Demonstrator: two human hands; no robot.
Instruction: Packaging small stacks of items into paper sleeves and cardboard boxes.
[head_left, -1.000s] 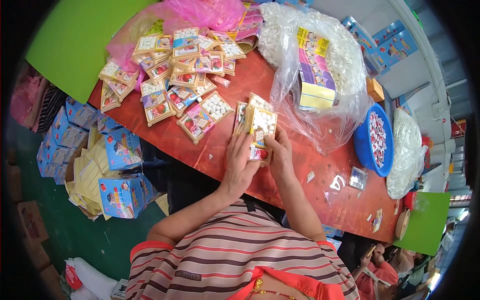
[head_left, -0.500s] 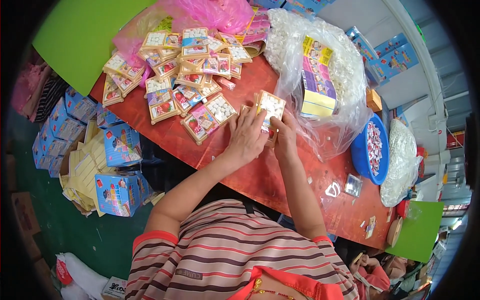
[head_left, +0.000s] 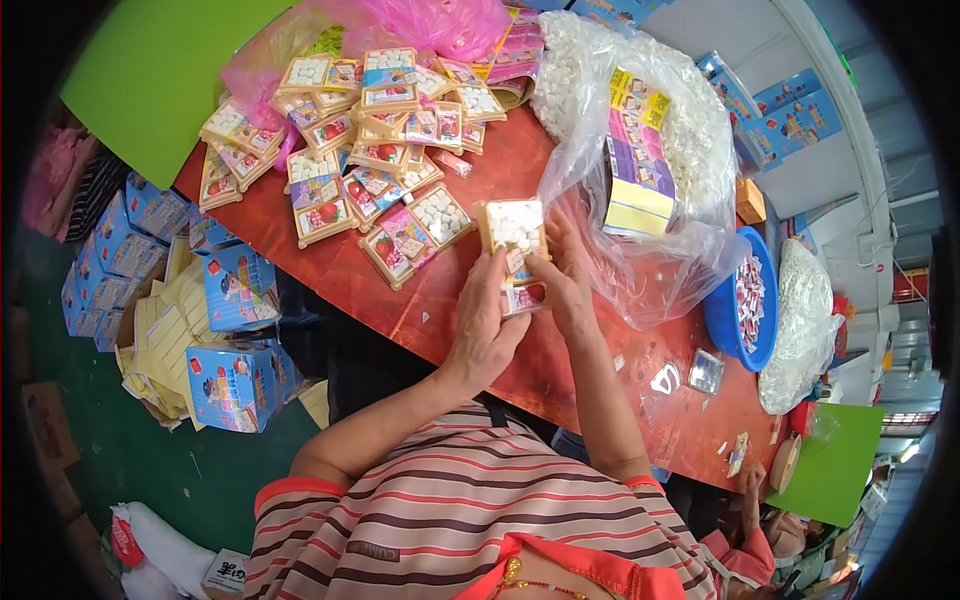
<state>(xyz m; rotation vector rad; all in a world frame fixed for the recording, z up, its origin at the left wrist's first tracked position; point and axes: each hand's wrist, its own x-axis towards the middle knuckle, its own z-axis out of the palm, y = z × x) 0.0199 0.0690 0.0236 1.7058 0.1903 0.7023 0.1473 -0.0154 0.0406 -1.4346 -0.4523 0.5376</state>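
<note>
A small tan tray pack (head_left: 515,222) with white candy-like pieces and a printed band is held up over the red table between my two hands. Along its left side and near end, my left hand (head_left: 483,330) is closed round it. My right hand (head_left: 566,285) grips the right side, with a finger across the band. Just left of my hands lies a similar pack (head_left: 436,218) with white pieces and a pink strawberry-printed part. Beyond it, several more such packs (head_left: 385,150) form a loose pile.
A clear bag of white pieces (head_left: 690,130) carrying a printed strip (head_left: 640,150) stands beyond my right hand. Right of it is a blue basin (head_left: 722,310) of small packets. Blue printed boxes (head_left: 230,385) stand left of the table (head_left: 520,365). Another person's hand (head_left: 752,482) rests at lower right.
My hands have brought the tray pack slightly left and nearer, and its printed band now shows between my fingers. Another person's hand and arm have appeared at the table's lower right.
</note>
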